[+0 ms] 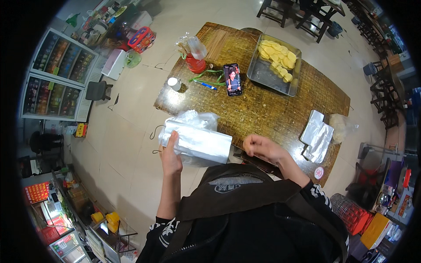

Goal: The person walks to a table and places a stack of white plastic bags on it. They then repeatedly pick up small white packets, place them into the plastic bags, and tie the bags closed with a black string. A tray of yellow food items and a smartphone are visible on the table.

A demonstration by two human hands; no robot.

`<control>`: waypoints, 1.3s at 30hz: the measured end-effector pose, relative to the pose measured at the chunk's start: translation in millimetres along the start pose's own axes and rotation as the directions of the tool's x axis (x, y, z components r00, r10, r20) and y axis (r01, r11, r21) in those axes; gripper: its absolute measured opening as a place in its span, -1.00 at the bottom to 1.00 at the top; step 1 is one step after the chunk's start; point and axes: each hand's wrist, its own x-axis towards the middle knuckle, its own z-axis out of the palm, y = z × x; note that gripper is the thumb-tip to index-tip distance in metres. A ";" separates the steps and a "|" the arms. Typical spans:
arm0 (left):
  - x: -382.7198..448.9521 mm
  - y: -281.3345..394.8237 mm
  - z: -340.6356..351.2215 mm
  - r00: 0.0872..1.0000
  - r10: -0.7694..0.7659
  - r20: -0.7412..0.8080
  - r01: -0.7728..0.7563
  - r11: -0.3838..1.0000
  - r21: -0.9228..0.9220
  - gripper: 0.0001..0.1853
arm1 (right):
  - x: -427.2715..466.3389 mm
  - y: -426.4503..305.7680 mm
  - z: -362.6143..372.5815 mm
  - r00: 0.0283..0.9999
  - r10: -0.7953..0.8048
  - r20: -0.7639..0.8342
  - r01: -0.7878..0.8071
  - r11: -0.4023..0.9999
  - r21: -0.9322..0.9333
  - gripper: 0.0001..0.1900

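My left hand (171,156) holds a stack of folded clear plastic bags (200,139) at its left end, with the thumb on top; metal hooks stick out on the left side. A crumpled clear plastic bag (207,119) lies behind the stack. My right hand (261,148) is at the table's near edge, right of the stack, its fingers curled; whether anything small is between them cannot be told. More folded plastic bags (318,138) lie at the table's right, beside a tied bag of pale contents (338,128).
On the wooden table (260,111) are a metal tray (269,80) of sliced potatoes (276,52), a smartphone (233,80), a blue pen (205,84), green ties (215,73), a white bottle (174,84), a red container (195,64) and wooden skewers (215,42). A stool (98,90) stands left.
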 end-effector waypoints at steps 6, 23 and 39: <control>-5.1 5.3 -5.3 0.996 0.065 -0.061 -0.056 0.989 0.135 -0.63 | 109.6 68.9 -81.6 0.702 0.138 -0.699 -0.357 0.917 -0.178 -0.84; -24.4 -13.0 41.0 0.965 -0.263 0.021 0.261 0.962 0.075 -0.58 | -14.5 -33.3 46.4 0.891 -0.429 0.145 0.141 -0.041 -0.989 -0.39; -35.2 -40.0 75.0 0.918 -0.240 0.317 0.129 0.934 0.333 -0.70 | -92.6 3.6 -34.5 0.541 -0.142 -0.829 0.438 0.889 0.133 -0.62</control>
